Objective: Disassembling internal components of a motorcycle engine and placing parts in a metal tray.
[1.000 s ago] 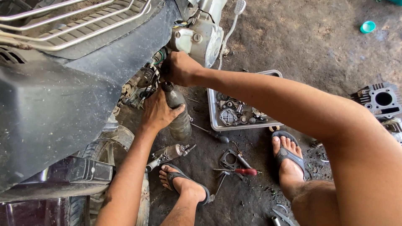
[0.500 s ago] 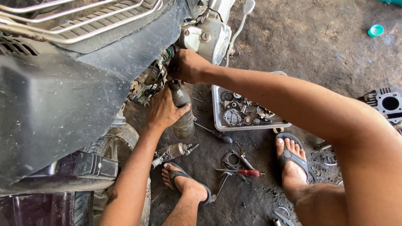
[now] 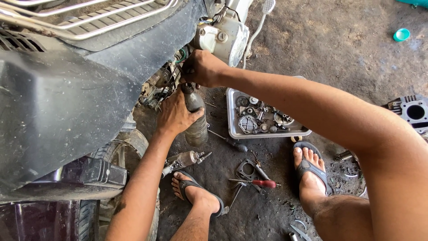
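Head camera, looking down past a person's knees at the underside of a motorbike [image 3: 67, 102] raised over a dirt floor [image 3: 339, 58]. The left hand [image 3: 176, 117] is wrapped around the neck of a grimy plastic bottle [image 3: 195, 117], thumb across the front, holding it upright with its mouth just under the engine [image 3: 162, 85], as if to line the bottle up with an opening there. The right hand [image 3: 203, 69] is closed on something at the engine, just beside the silver engine cover [image 3: 225, 38]; what it grips is hidden by the fingers. A metal tray [image 3: 232, 127] of small engine parts sits on the floor just right of the bottle, within easy reach. Near the feet in flip-flops [image 3: 307, 165] lie a red-handled screwdriver [image 3: 263, 183], a dark screwdriver [image 3: 229, 142] and a small metal part with a threaded end [image 3: 185, 159]. A grey engine cylinder [image 3: 412, 111] is cut off at the right edge, and a green cap [image 3: 402, 34] lies well apart at top right. The engine's inner parts are shadowed and hard to make out, and the bottle's contents cannot be seen.
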